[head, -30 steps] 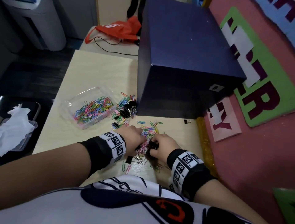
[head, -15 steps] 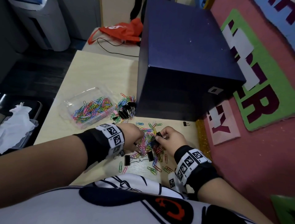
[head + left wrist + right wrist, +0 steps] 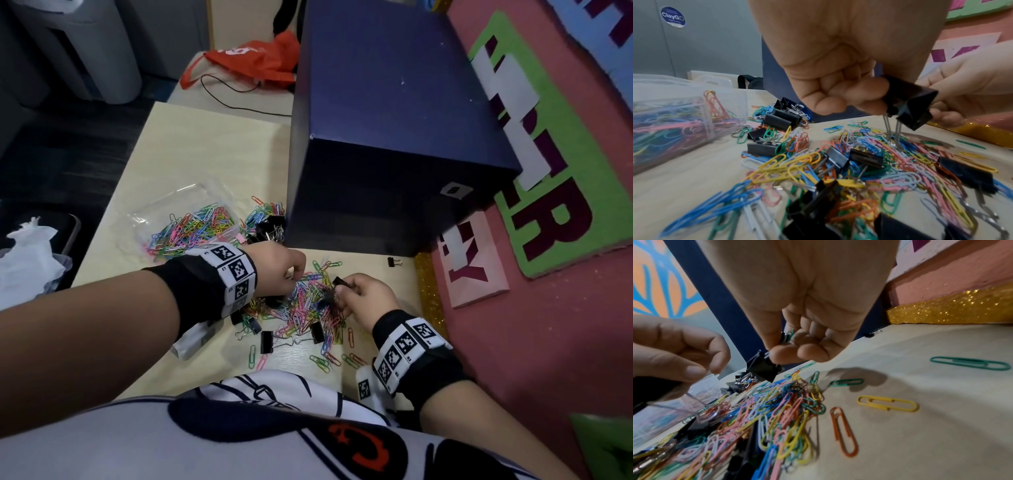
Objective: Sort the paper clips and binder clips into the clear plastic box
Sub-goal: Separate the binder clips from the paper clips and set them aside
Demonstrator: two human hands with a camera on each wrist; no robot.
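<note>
A heap of coloured paper clips (image 3: 305,308) mixed with black binder clips (image 3: 266,341) lies on the table in front of me. The clear plastic box (image 3: 178,212) stands to the left, partly filled with paper clips (image 3: 195,229). My right hand (image 3: 342,291) is raised just above the heap's right side and pinches a black binder clip (image 3: 762,369) between thumb and fingers. A second black clip (image 3: 785,337) sits in its palm. My left hand (image 3: 295,271) hovers over the heap's left side, fingers curled (image 3: 830,99), with nothing showing in them.
A big dark blue box (image 3: 376,137) stands close behind the heap. More binder clips and paper clips (image 3: 270,228) lie against its front left corner, and one small binder clip (image 3: 394,262) by its front right. A pink wall with a gold strip (image 3: 428,291) bounds the right.
Both hands were down in the heap a second ago. The right hand has come up with a black binder clip, and the left hand has drawn back a little to the left.
</note>
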